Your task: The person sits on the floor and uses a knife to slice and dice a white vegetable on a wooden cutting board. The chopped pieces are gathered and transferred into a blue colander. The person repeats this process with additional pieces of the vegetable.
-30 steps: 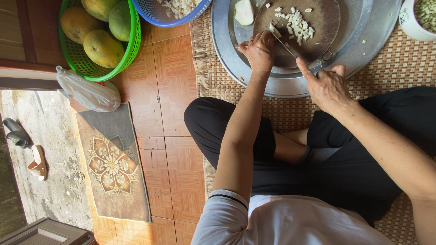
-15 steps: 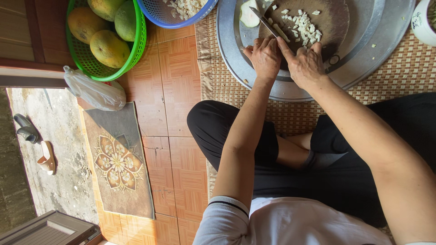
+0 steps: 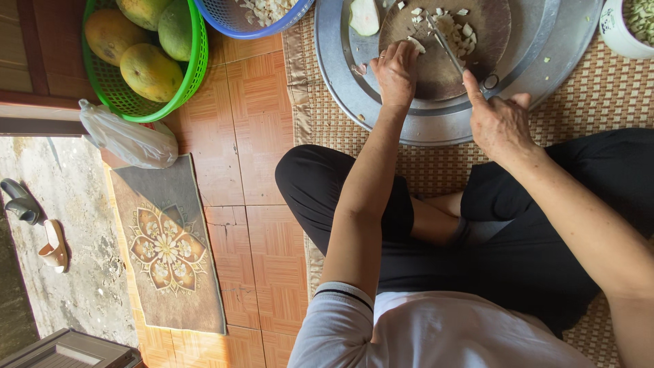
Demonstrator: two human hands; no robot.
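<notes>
A round brown chopping board [image 3: 490, 41] lies inside a large metal tray [image 3: 340, 75] on a woven mat. Small pale chopped pieces [image 3: 453, 24] are scattered on the board. My right hand [image 3: 501, 119] grips the handle of a knife [image 3: 446, 44], forefinger stretched along it, blade over the pieces. My left hand [image 3: 395, 68] rests curled on the board's left edge, pressing on a pale piece. A peeled pale fruit half [image 3: 364, 15] lies on the tray left of the board.
A green basket [image 3: 112, 95] with yellow-green fruits stands at the upper left. A blue basket [image 3: 235, 20] holds chopped pieces. A white bowl [image 3: 623, 31] sits at the upper right. A plastic bag [image 3: 129, 140], a doormat [image 3: 167, 245] and sandals [image 3: 20, 201] lie to the left.
My right hand has drawn back from beside the left hand toward the tray's near rim, taking the knife with it. The left hand has stayed on the board.
</notes>
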